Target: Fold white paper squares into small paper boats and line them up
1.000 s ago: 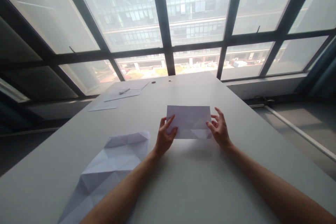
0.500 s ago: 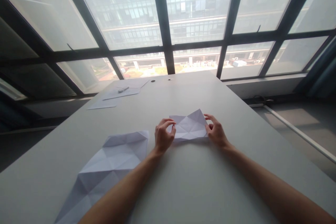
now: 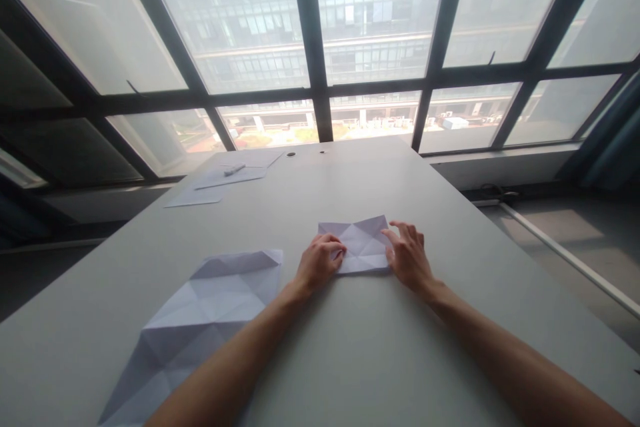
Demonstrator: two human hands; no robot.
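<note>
A small folded sheet of white paper (image 3: 363, 240) with crossing creases lies on the white table (image 3: 380, 360) between my hands. My left hand (image 3: 320, 259) pinches its left edge, thumb and index finger pressed together. At the right edge, my right hand (image 3: 409, 253) has its thumb and fingers apart, the thumb touching or very near the paper. To the left of my left forearm rests a larger creased sheet of paper (image 3: 215, 300), partly covered by that arm.
Flat paper sheets (image 3: 200, 195) lie at the table's far left, with a small whitish object (image 3: 234, 169) on top. A round dark hole (image 3: 291, 155) sits near the far edge. Tall windows (image 3: 375, 13) stand beyond, and a pale pipe (image 3: 565, 253) runs along the floor at right.
The small folded paper now lies flatter, its raised right corner lower. My left hand has moved slightly right onto the paper, and my right hand's fingers have loosened from the edge.
</note>
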